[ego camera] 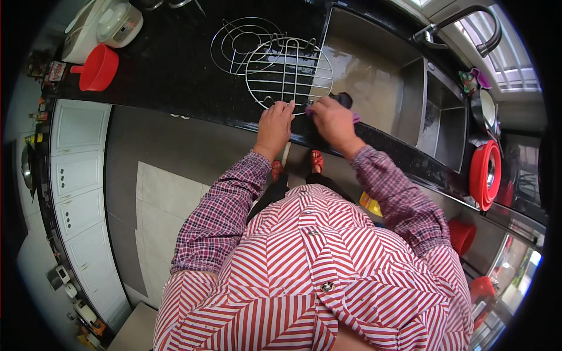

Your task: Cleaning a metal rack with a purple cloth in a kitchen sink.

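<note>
A round wire steaming rack is tilted over the counter's front edge and the left rim of the sink. My left hand grips its near rim. In my right hand is a bunched purple and dark cloth, pressed near the same rim on the right; the fingers hide part of it. Behind the first rack, a second round wire rack with concentric rings rests on the black countertop.
Cloudy water stands in the large sink basin, beside a smaller basin and under a curved faucet. A red dipper and a white appliance stand far left. Red basins sit at the right end.
</note>
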Available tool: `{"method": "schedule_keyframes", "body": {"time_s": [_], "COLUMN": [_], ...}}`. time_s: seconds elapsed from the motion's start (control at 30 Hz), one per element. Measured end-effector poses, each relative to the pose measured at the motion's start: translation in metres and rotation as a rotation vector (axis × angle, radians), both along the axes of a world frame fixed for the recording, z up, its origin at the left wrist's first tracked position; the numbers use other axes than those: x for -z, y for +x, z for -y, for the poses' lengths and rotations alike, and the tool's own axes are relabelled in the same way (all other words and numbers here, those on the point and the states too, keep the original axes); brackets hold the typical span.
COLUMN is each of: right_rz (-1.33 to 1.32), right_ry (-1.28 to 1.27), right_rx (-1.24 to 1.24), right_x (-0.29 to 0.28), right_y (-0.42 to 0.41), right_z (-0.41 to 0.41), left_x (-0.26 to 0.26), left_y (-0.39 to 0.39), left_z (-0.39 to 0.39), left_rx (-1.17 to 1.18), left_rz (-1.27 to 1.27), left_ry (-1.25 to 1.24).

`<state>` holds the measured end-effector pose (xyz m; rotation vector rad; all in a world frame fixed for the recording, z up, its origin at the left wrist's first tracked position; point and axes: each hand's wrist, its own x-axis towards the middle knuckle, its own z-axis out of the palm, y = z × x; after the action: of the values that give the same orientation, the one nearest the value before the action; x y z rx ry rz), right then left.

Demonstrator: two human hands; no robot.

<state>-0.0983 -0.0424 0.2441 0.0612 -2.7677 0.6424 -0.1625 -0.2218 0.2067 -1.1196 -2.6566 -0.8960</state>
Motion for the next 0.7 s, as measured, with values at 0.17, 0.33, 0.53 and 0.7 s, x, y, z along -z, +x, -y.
{"method": "schedule_keyframes", "body": {"time_s": [0.17, 0.33, 0.53, 0.7], "right_rz": [0.022, 0.122, 0.206, 0.140], "right_ry": [0.063, -0.054, 0.049, -0.003], "right_rx": [0.046, 0.174, 0.238, 0.277], "right_x": [0.002, -0.010, -0.018, -0.018], "right_y": [-0.005, -0.010, -0.029, -0.054], "right_z": [-0.015, -0.043, -0.058, -0.058], "left_x": [-0.008, -0.014, -0.032, -0.033], "left_y": [-0.005, 0.005, 0.015, 0.019], "left_z": [-0.004, -0.004, -0.015, -0.019], "left_rx": [0.005, 0.000, 0.002, -0.038], "left_rz": [-0.004, -0.005, 0.007, 0.006], "left_ry": [-0.028, -0.045, -0.090, -0.092]}}
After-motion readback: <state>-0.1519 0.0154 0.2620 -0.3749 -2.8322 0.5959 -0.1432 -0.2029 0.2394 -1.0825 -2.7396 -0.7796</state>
